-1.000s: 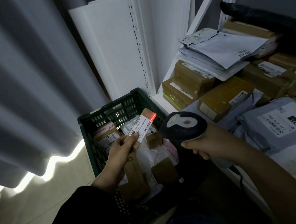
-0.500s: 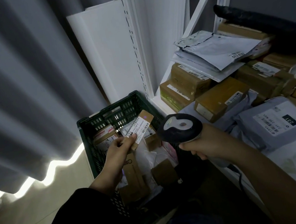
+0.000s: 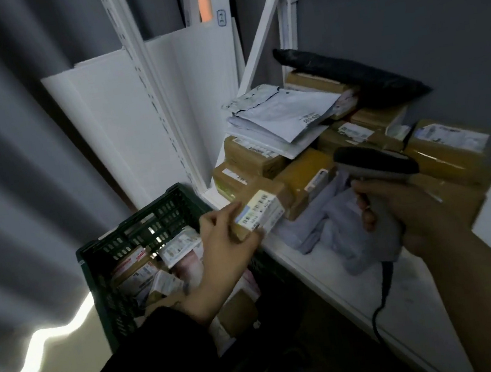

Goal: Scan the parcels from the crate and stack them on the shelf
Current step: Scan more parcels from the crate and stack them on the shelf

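My left hand (image 3: 224,248) grips a small brown box with a white barcode label (image 3: 261,210), held at the front left corner of the white shelf (image 3: 416,304). My right hand (image 3: 410,214) grips the handle of a grey barcode scanner (image 3: 375,165), raised over the shelf's parcels, its cable hanging down. The dark green crate (image 3: 149,220) stands on the floor at lower left, holding several labelled boxes and bags. On the shelf lie several brown boxes (image 3: 305,174), grey mailer bags (image 3: 349,228) and white envelopes (image 3: 285,115).
A long black bag (image 3: 348,75) lies across the top of the stacked boxes at the back. White shelf uprights (image 3: 157,97) and a white board stand behind the crate. A grey curtain (image 3: 15,153) hangs on the left. The shelf's near right part shows bare white surface.
My left hand has carried the small box up and right from over the crate to the shelf's edge. The scanner hand has swung right over the shelf, and its red light no longer shows.
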